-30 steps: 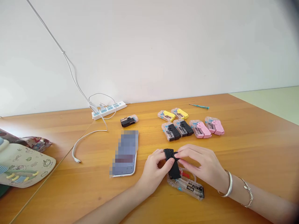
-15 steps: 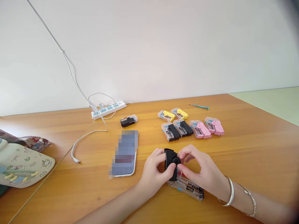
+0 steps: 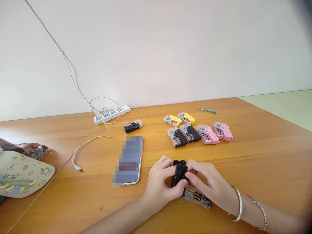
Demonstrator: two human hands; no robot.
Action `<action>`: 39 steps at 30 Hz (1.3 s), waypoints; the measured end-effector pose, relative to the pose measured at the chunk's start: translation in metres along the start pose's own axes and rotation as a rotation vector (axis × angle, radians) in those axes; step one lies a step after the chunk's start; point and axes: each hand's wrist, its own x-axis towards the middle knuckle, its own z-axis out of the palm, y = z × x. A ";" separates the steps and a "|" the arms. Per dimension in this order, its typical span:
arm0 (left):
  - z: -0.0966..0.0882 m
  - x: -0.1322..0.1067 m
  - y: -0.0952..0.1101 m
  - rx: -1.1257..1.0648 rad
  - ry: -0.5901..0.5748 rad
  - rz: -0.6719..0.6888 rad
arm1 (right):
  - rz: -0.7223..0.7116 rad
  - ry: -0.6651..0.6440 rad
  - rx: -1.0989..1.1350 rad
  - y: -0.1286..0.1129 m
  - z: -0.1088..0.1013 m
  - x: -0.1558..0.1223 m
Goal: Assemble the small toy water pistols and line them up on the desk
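Between my hands is a mini water gun with a black grip (image 3: 179, 174) and a clear body (image 3: 198, 196) printed "MINI WATER GUN". My left hand (image 3: 163, 178) is closed around the black part, thumb in front and fingers behind. My right hand (image 3: 207, 178) pinches the round black piece at its side with thumb and index finger. The clear body points down to the right, low over the table. My fingers hide part of the joint. Beyond my hands lie two black water guns (image 3: 181, 138), two pink ones (image 3: 211, 136) and two yellow ones (image 3: 175, 120).
A phone (image 3: 129, 161) lies left of my hands. Behind it are another black water gun (image 3: 133, 126) and a white power strip (image 3: 113, 113) with a white cable (image 3: 91, 139). A teal screwdriver (image 3: 206, 110) rests at the back. A patterned bag (image 3: 26, 172) is at the left edge.
The black grip has turned in my hands, now showing its edge more. My right thumb and finger have closed onto the round piece. The view has shifted slightly.
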 end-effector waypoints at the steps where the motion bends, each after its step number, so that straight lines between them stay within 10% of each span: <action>1: 0.000 0.000 0.000 0.001 0.002 0.002 | -0.001 0.004 -0.001 0.000 0.001 0.000; 26: -0.002 0.001 0.002 -0.048 0.078 -0.037 | 0.010 0.037 -0.034 0.016 -0.004 0.008; 39: -0.005 0.001 -0.003 -0.141 0.023 -0.073 | -0.243 -0.278 -0.428 0.035 -0.015 0.019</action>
